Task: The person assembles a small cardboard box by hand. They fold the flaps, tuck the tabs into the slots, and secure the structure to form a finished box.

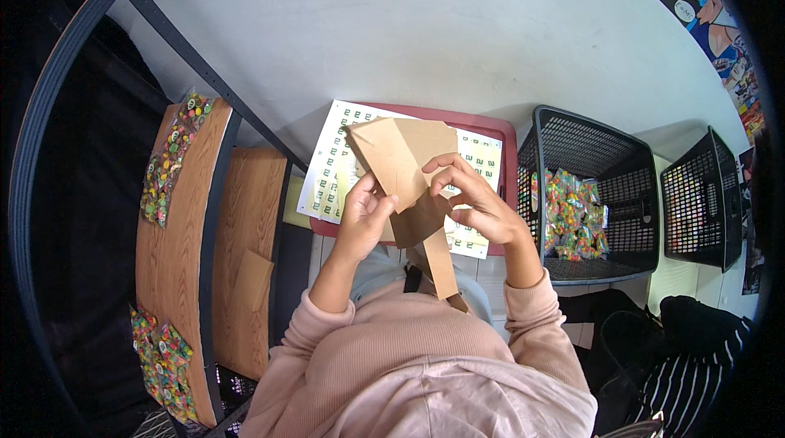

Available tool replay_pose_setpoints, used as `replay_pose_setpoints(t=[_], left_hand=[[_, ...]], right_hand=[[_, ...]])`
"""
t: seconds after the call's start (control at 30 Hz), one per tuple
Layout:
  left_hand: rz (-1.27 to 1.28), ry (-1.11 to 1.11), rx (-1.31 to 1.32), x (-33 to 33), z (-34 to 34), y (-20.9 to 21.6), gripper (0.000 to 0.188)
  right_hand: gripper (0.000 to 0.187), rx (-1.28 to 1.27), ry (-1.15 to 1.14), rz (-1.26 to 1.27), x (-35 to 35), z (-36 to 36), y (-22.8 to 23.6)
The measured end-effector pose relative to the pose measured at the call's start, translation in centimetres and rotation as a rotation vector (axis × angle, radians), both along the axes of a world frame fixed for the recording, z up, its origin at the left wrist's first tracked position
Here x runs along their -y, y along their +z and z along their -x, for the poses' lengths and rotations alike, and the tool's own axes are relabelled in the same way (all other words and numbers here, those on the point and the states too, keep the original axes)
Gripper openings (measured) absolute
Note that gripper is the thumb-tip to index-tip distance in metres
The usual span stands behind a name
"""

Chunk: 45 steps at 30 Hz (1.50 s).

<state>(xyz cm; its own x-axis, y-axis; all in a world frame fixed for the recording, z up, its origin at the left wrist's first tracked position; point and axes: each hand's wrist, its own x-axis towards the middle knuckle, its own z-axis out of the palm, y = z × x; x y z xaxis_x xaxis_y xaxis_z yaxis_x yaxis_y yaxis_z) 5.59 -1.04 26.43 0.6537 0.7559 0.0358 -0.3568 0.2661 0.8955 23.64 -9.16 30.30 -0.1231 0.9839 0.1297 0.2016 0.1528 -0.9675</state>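
The left hand (365, 215) is grasping the folded cardboard piece (388, 156) by its left edge, above the red-rimmed bench (509, 168). The piece's long axis is running from far left to near right between the hands; the right hand (482, 205) is hovering at its right side, fingers bent and parted, contact indiscernible.

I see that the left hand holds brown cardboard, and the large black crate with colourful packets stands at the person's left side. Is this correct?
Not quite: the large black crate with colourful packets stands at the person's right side, as the head view shows. The left hand does hold brown cardboard.
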Motion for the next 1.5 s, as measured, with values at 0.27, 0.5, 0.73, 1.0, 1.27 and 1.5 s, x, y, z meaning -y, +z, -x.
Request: replay_pose_setpoints(t=[0.27, 0.5, 0.73, 1.0, 1.27, 1.5], left_hand=[[-0.12, -0.03, -0.021, 1.1, 0.3, -1.1, 0.041], [-0.16, -0.004, -0.055, 2.8, 0.7, -0.9, 0.041], [0.076, 0.041, -0.128, 3.4, 1.7, -1.1, 0.04], [-0.097, 0.073, -0.19, 4.0, 1.7, -1.3, 0.037], [-0.106, 0.163, -0.11, 4.4, 0.7, -0.4, 0.031], [0.097, 0.137, -0.133, 4.0, 1.2, -1.3, 0.023]], right_hand=[[0.014, -0.02, -0.039, -0.069, -0.6, 0.7, -1.7], [0.022, 0.07, -0.048, -0.142, -1.1, 2.7, -2.3], [0.019, 0.076, -0.13, -0.168, -1.2, 3.9, -2.6], [0.017, 0.251, -0.205, -0.172, -0.3, 4.2, -2.0], [0.021, 0.332, -0.307, -0.22, 0.1, 4.0, -2.3], [0.026, 0.407, -0.368, -0.255, 0.1, 4.0, -2.4]])
